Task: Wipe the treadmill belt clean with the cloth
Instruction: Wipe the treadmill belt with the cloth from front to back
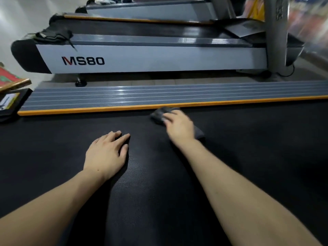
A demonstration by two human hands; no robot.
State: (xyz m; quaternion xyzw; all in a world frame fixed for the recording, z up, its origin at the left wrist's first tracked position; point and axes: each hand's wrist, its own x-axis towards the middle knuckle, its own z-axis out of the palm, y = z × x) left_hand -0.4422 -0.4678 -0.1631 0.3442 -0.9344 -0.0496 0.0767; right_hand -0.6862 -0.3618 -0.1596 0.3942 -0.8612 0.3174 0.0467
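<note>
the left hand (106, 153) lies flat on the black belt (159, 201), fingers straight and holding nothing. the right hand (179, 127) reaches forward, pressing a dark grey cloth (158, 114) onto the belt just beside the orange edge strip (88, 110); blur hides whether its fingers curl. the belt's long axis runs left to right, with bare belt on both sides.

Dim, even indoor light; pale glare streaks the grey side rail (159, 94) mid-frame. The upper right corner smears with blur. Wide-angle bending curves the frame's edges.
</note>
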